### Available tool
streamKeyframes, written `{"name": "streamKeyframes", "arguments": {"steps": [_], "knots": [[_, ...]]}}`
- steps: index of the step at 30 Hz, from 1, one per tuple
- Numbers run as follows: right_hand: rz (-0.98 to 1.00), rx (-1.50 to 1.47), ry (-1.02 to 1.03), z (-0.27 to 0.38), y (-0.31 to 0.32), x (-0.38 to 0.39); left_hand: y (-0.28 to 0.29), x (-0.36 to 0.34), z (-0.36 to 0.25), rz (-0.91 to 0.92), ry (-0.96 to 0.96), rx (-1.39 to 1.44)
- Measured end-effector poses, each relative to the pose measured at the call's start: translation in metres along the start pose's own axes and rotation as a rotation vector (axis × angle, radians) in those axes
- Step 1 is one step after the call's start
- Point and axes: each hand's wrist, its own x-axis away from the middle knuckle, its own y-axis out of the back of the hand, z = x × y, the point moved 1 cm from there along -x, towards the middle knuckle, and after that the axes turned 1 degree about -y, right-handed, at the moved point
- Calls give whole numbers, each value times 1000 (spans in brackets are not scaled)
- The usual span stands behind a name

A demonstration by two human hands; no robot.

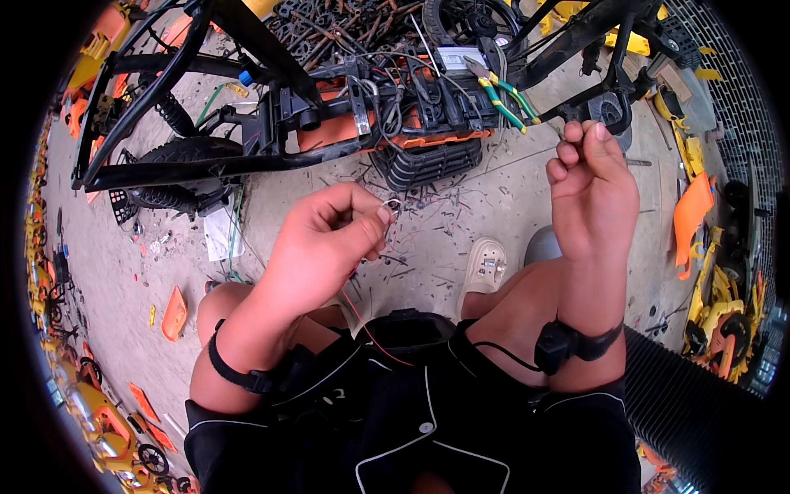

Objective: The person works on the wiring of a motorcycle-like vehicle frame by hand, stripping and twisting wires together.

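Left hand (333, 230): closed, thumb and index finger pinching a thin looped wire (393, 202), well clear of your lap; a fingertip grip probably suits so slight a strand. Red wire (362, 321): trails from beneath that hand toward your lap (whether it joins the loop, you cannot tell). Right hand (594, 181): raised to your right, fingers curled, thumb near the index fingertip; whether it pinches anything is unclear. Pliers (502, 105), green-and-yellow handles: lying across the black bike frame (206, 170) assembly, handles toward you, presumably for easy reach.
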Motion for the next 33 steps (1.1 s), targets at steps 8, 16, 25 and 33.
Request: {"name": "streamKeyframes", "arguments": {"steps": [8,16,25,33], "knots": [[19,-51,-23,0,0,4,5,-6,1,-50,-29,16],[-1,-128,-120,-3,3,2,4,-3,-3,-129,-130,31],[-109,-18,-229,-17,-1,-5,1,3,-8,-42,-333,135],[-32,240,62,-13,-19,4,3,4,-11,-86,-211,66]]}}
